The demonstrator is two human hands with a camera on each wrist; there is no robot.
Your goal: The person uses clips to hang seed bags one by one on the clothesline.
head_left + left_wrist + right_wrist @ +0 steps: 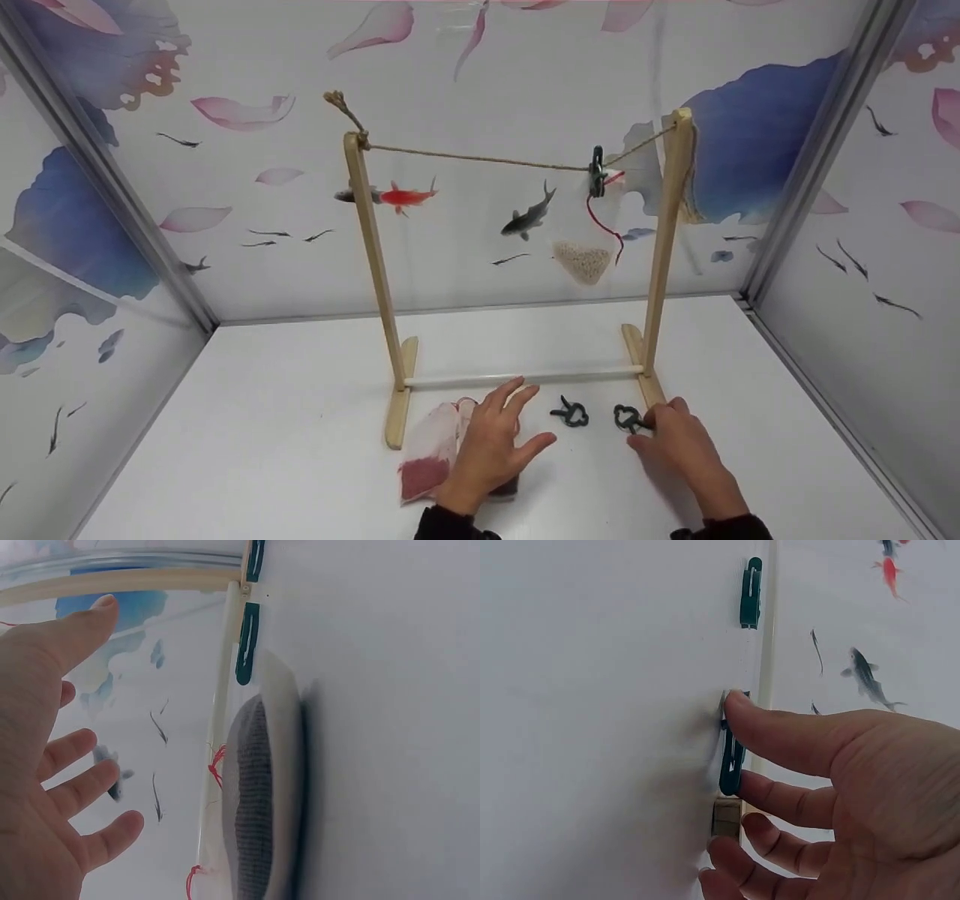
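My right hand (686, 450) has its thumb and index finger at the two ends of a dark green clothes peg (731, 757), pinching it low at the white table. A second dark green clothes peg (573, 412) lies a little to its left. My left hand (491, 442) is spread, palm over several sheer drawstring bags, its fingers apart and holding nothing. One bag (425, 476) contains red grains; another bag (255, 795) has dark contents and is partly hidden under the left hand in the head view. Thin red strings (217, 765) tie the bags.
A wooden frame (375, 262) with a white crossbar (525, 377) stands behind the hands. Twine (480, 157) runs between its posts. From it, a dark clothes peg (597, 172) holds a red string and a bag of beige grains (583, 261). Printed walls (450, 247) enclose the table.
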